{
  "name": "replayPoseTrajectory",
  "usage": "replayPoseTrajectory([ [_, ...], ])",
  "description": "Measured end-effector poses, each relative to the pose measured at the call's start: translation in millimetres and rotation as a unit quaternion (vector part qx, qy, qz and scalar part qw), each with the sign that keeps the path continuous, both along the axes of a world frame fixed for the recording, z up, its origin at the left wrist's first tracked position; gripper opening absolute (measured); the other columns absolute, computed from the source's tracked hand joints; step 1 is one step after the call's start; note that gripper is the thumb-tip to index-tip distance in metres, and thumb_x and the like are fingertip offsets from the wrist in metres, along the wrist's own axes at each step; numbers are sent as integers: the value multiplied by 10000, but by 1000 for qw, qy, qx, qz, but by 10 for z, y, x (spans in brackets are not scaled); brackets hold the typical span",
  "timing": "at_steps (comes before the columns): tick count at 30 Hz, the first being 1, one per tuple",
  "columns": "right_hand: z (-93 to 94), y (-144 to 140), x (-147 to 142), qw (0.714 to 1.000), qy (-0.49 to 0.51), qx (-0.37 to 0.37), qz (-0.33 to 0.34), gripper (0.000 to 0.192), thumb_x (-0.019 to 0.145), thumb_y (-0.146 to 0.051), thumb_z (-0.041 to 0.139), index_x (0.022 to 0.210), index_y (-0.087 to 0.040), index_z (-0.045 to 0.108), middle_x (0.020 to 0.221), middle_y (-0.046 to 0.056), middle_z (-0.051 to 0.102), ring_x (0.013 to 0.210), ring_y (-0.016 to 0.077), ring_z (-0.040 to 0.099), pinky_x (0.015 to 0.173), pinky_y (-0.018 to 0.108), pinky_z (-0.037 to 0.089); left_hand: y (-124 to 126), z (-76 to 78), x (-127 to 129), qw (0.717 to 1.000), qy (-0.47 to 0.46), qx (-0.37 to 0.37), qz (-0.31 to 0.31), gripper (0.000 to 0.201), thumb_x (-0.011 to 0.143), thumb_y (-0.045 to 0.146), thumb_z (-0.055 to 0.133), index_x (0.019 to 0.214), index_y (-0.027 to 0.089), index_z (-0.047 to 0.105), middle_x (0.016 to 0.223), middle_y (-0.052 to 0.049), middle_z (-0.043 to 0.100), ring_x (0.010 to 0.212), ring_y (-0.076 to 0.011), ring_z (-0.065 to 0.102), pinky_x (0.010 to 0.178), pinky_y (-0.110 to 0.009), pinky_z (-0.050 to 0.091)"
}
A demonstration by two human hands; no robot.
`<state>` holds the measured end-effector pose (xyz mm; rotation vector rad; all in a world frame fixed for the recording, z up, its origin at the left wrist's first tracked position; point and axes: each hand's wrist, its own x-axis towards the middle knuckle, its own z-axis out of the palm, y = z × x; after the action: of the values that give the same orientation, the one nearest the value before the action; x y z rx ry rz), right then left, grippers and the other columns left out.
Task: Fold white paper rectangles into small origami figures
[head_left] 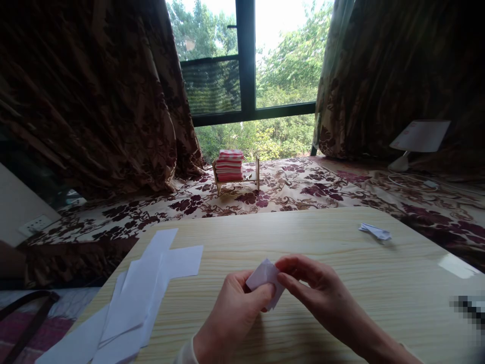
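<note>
A small folded piece of white paper [265, 273] is held between both hands above the wooden table [280, 232]. My left hand [238, 303] grips its lower left part, thumb lying across the front of the paper. With thumb and index finger, my right hand [314, 280] pinches the paper's upper right edge. The left hand's other fingers are mostly hidden behind the paper. To the left, several loose white paper strips [132, 293] lie overlapped on the tabletop. A folded white paper piece [375, 232] rests toward the back right.
Behind the table, a flowered cloth [303, 187] covers a ledge below the window. On it stand a small rack [258, 174] with stacked pink and white cloths [229, 166], and a white lamp [420, 136]. A dark strap [34, 323] lies at lower left.
</note>
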<state>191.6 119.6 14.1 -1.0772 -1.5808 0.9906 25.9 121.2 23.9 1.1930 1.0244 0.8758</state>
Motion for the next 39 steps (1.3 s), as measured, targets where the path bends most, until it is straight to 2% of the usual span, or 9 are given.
replayPoseTrajectory([
  [7, 33, 0, 19, 993, -67, 96, -19, 63, 839, -222, 606, 798, -206, 652, 764, 13, 631, 697, 148, 552, 650, 266, 469, -5, 27, 10, 1000, 0, -11, -10, 194, 684, 315, 659, 682, 121, 672, 588, 21, 463, 588, -105, 355, 548, -238, 285],
  [10, 10, -11, 8, 997, -47, 57, -24, 91, 834, -266, 623, 893, -207, 658, 776, 18, 655, 691, 153, 571, 654, 275, 481, -7, 44, 16, 999, -26, -24, 14, 249, 669, 350, 702, 744, 113, 699, 636, -2, 541, 615, -113, 405, 571, -232, 329],
  [14, 7, -22, -2, 998, 30, -40, 25, 199, 852, -358, 606, 952, -191, 645, 830, 42, 686, 715, 170, 613, 652, 287, 501, -4, 69, 15, 997, -51, -42, 40, 327, 625, 377, 761, 808, 109, 716, 691, -25, 607, 649, -122, 469, 605, -233, 380],
  [19, 34, -15, 19, 999, 11, -35, 15, 196, 833, -360, 620, 809, -185, 704, 746, 29, 652, 691, 162, 587, 599, 258, 462, 10, 90, -4, 999, 12, -5, 30, 291, 623, 388, 754, 718, 130, 660, 644, -8, 598, 613, -127, 493, 589, -242, 379],
  [24, -8, -17, 30, 996, 51, -76, -21, 283, 811, -427, 650, 969, -201, 709, 815, 41, 701, 696, 167, 608, 612, 260, 483, 22, 75, -30, 997, 19, 15, 69, 282, 654, 406, 720, 665, 132, 653, 638, -9, 604, 620, -127, 494, 593, -238, 381],
  [28, -32, -9, 12, 996, 60, -62, -7, 237, 820, -432, 657, 861, -202, 694, 772, 29, 684, 671, 151, 597, 601, 245, 475, 10, 60, -38, 994, -1, 7, 109, 311, 693, 434, 718, 726, 128, 677, 686, -15, 623, 655, -131, 504, 631, -241, 396],
  [31, -41, 1, -4, 997, 68, -42, -2, 211, 819, -411, 663, 807, -200, 674, 743, 22, 672, 658, 146, 594, 598, 243, 475, 8, 31, -34, 997, -20, -14, 71, 355, 722, 477, 697, 758, 123, 704, 679, -20, 616, 659, -137, 505, 632, -247, 394],
  [34, -25, -4, -6, 998, 57, -34, -9, 204, 829, -402, 647, 830, -200, 675, 744, 27, 678, 659, 150, 605, 602, 249, 488, 25, -16, -40, 999, -14, -10, 44, 393, 754, 506, 667, 781, 119, 725, 655, -22, 601, 664, -143, 505, 628, -248, 384],
  [39, 40, -41, -4, 1000, 7, 2, -5, 169, 834, -321, 613, 942, -211, 683, 881, 46, 716, 778, 182, 661, 680, 275, 542, 53, -33, -52, 998, -13, -7, 64, 412, 728, 529, 678, 763, 120, 713, 652, -23, 589, 672, -156, 508, 634, -258, 383],
])
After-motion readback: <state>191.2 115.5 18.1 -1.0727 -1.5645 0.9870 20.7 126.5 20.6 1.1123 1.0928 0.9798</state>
